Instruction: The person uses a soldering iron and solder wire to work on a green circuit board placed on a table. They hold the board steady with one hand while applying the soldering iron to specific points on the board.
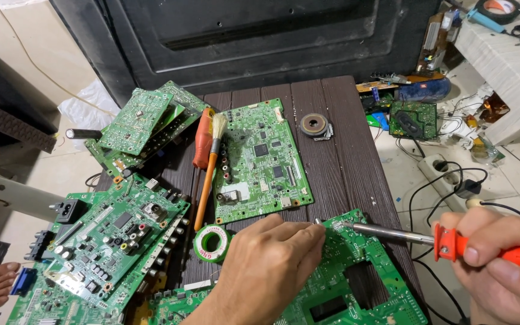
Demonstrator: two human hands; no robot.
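Solder work is centred on the green circuit board (356, 271) at the near edge of the dark table (332, 138). The board is pinned flat under the left hand (272, 259), whose fingers (308, 232) are drawn together at the board's top corner, seemingly pinching something thin at the joint; what exactly is pinched cannot be told. The soldering iron (428, 238) is gripped by its orange handle in the right hand (501, 265), fingers wrapped closed around it, and the metal tip is laid nearly level so that it meets the board just beside the left fingertips. That low angle looks chosen to keep the hot tip on one spot while the board is steadied from the other side.

A green solder spool (212, 242) is parked just left of the hand, within easy reach. Further up, a second board (260, 159) lies flat mid-table, with a brush (210, 174) and an orange-handled tool (202, 138) laid alongside it. A heap of boards (109, 241) is stacked at the left edge, out of the working patch. A round metal part (315, 126) sits alone near the far end. On the floor to the right, a power strip (446, 171) with cables is seen.
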